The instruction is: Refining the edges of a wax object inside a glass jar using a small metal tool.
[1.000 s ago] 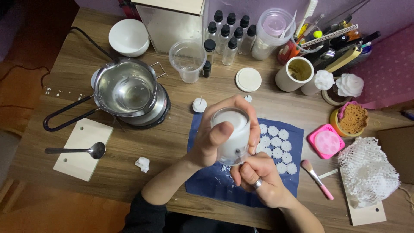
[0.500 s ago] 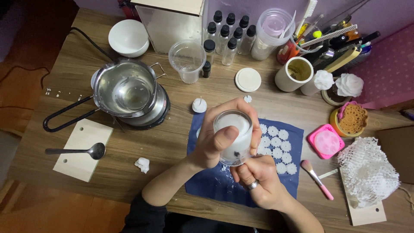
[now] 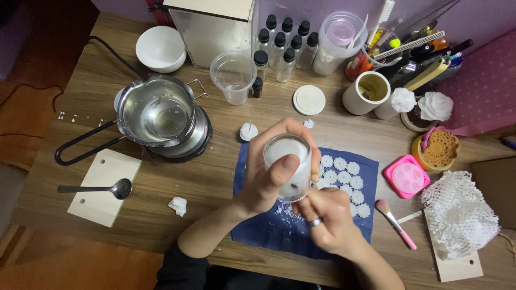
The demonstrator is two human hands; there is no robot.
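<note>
Gripped by left hand (image 3: pixel 269 180), glass jar (image 3: pixel 288 166); right hand (image 3: pixel 328 220) seemingly scrapes beneath.

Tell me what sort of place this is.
Probably a home craft table for candle making. A metal melting pot sits on a small hotplate, dropper bottles stand at the back, and the left hand holds a glass jar of white wax above a blue cloth.

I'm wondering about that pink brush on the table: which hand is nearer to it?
The right hand. It sits just left of the pink brush, working at the bottom of the glass jar. The left hand grips the jar farther away, up and to the left.
</note>
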